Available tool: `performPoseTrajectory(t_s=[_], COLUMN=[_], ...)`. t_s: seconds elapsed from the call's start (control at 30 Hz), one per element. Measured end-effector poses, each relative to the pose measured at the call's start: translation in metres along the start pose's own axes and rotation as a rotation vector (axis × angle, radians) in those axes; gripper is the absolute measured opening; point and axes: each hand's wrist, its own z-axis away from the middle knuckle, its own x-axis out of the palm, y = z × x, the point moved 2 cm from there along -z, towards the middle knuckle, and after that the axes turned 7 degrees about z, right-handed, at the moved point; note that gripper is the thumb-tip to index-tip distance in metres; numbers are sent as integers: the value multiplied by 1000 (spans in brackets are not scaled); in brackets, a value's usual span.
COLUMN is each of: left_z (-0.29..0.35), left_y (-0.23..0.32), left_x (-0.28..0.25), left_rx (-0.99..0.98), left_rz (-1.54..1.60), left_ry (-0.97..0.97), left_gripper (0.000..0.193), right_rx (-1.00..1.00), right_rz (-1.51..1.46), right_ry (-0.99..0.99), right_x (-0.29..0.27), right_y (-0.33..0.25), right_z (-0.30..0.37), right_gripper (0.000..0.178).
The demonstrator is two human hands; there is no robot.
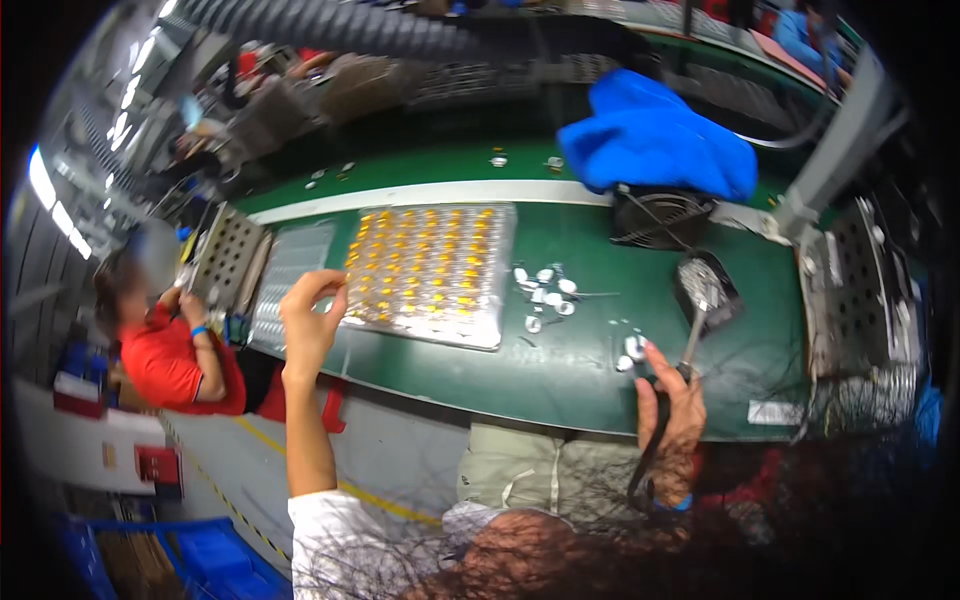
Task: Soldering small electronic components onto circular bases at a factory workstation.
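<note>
My left hand (313,312) is raised at the left edge of a clear plastic tray (487,330). Its thumb and index finger meet in a pinch; whatever may be between them is too small to make out. Rows of small yellow-orange parts (410,262) fill the tray's pockets. My right hand (677,408) is closed around what looks like a soldering iron (697,335), with a dark cord trailing below. The iron's metal shaft points away, over a black box (722,318) of silvery material. Beside the right fingertips lie small white round parts (625,363).
More white parts (533,324) lie loose right of the tray. A black fan (660,220) with a blue cloth (665,140) on top stands behind. Perforated metal panels (850,290) bound the bench's ends. A person in a red shirt (178,365) is at the left.
</note>
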Motion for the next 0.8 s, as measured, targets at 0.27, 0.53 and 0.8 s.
performPoseTrajectory(t_s=[0.27, 0.53, 0.8], left_z=[-6, -10, 13], left_y=[147, 176, 164], left_x=[126, 214, 231], left_rx=[126, 166, 58], left_rz=[762, 825, 859], left_ry=[-612, -860, -805], left_gripper=[19, 16, 14], right_rx=[-141, -140, -104], right_rz=[-218, -70, 12], right_ry=[69, 205, 182], right_x=[-9, -31, -22], right_y=[3, 15, 18], right_z=[-2, 24, 30], right_gripper=[49, 41, 35])
